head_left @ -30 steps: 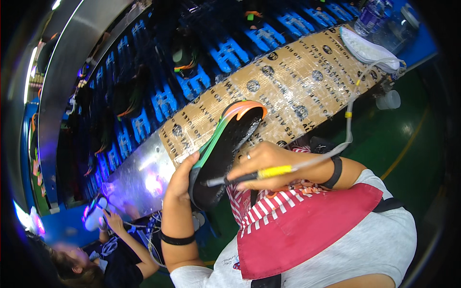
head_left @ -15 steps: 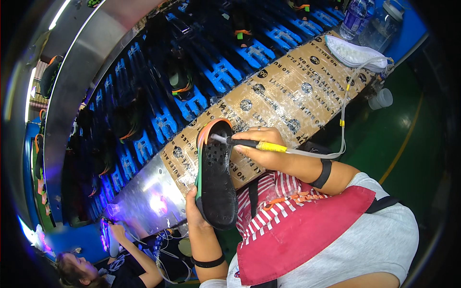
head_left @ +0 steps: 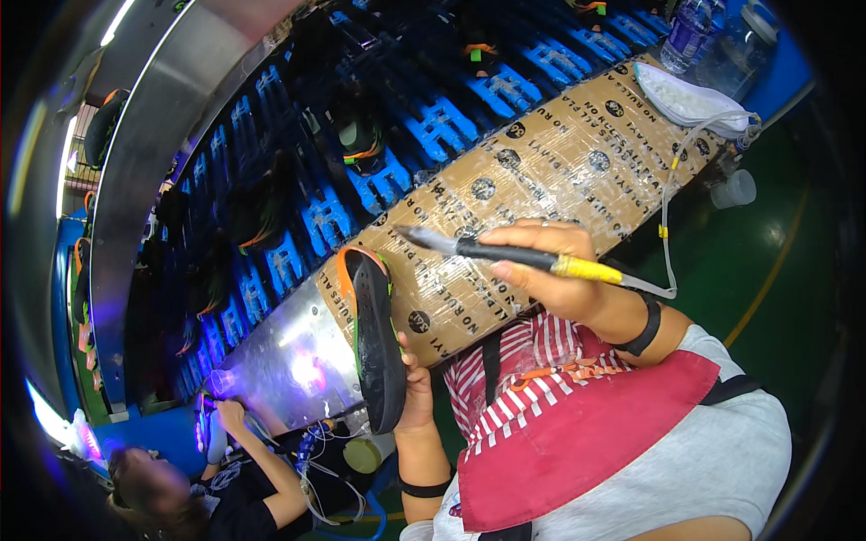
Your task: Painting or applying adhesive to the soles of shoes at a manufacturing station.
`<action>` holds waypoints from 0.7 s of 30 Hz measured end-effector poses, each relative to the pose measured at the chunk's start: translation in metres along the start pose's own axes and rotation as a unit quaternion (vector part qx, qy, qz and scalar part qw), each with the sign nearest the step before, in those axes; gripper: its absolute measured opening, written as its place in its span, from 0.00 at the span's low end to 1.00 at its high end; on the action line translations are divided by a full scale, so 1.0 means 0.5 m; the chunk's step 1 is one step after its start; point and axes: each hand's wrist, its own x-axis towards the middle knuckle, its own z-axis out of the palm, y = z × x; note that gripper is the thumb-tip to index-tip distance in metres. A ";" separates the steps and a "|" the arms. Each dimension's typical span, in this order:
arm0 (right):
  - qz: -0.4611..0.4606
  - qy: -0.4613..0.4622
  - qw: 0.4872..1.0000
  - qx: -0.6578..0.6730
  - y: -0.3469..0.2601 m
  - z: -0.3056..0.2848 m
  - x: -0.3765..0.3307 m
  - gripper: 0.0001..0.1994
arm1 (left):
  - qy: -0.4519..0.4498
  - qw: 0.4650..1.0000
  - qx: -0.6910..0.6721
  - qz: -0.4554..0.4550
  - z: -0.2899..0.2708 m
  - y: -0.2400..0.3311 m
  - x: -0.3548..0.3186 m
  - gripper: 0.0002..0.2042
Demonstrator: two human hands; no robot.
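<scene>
At seven o'clock from the middle of the head view, your left hand [head_left: 415, 392] grips a black shoe sole [head_left: 379, 352], its fingers closed on the lower part of the edge at three o'clock; part of that grip is hidden. The sole runs lengthwise from twelve to six, with an orange rim at the twelve o'clock end and a thin green edge below it. Its lower end overhangs the near edge of the desk [head_left: 302, 352]; you cannot tell whether any of it rests there.

Your right hand [head_left: 559, 266], near three o'clock, has its fingers wrapped around a brush [head_left: 510, 254] with a black grip and a yellow sleeve. The bristles point between nine and ten and show apart from the sole, just off its upper end at two o'clock.

From the brush, a pale tube [head_left: 667, 203] loops up toward two o'clock, where a white pad [head_left: 690, 97] lies on the printed cardboard [head_left: 559, 194] covering the desk. Just beyond the pad stand a bottle [head_left: 687, 45] and a clear jug [head_left: 735, 59]. Blue holders [head_left: 442, 126] line the far side toward twelve. Between seven and eight, a co-worker [head_left: 158, 496] holds a purple-lit shoe part [head_left: 212, 437].
</scene>
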 end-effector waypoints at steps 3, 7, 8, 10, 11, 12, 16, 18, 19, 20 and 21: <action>0.060 0.003 0.998 0.015 0.010 -0.003 -0.011 0.11 | -0.049 0.997 -0.057 0.012 -0.030 -0.001 -0.013 0.26; 0.102 0.005 0.994 0.031 0.012 -0.003 -0.016 0.12 | -0.032 0.993 -0.112 0.025 -0.047 0.002 -0.025 0.26; 0.115 0.000 0.993 0.029 0.012 -0.003 -0.016 0.12 | -0.031 0.993 -0.113 0.024 -0.044 0.001 -0.024 0.26; 0.117 0.002 0.992 0.036 0.017 -0.001 -0.018 0.12 | -0.029 0.993 -0.113 0.023 -0.046 0.004 -0.025 0.25; 0.123 0.004 0.992 0.035 0.019 -0.001 -0.019 0.12 | -0.023 0.992 -0.123 0.035 -0.049 0.006 -0.026 0.25; 0.128 0.007 0.991 0.034 0.021 -0.001 -0.019 0.12 | -0.017 0.990 -0.132 0.046 -0.051 0.007 -0.027 0.26; 0.152 0.023 0.986 0.061 0.037 -0.004 -0.018 0.12 | 0.006 0.992 -0.114 0.044 -0.040 0.015 -0.029 0.28; 0.203 0.041 0.973 0.098 0.054 -0.011 -0.012 0.13 | 0.061 0.997 -0.029 0.031 -0.020 0.024 -0.036 0.26; 0.193 0.045 0.974 0.112 0.055 -0.016 -0.001 0.13 | 0.153 0.982 0.058 0.091 -0.005 0.027 -0.041 0.24; 0.221 0.073 0.956 0.179 0.082 -0.011 -0.002 0.13 | 0.151 0.981 0.061 0.102 0.016 0.026 -0.046 0.24; 0.251 0.093 0.947 0.176 0.095 -0.026 -0.003 0.13 | 0.209 0.954 0.140 0.164 0.041 0.016 -0.050 0.27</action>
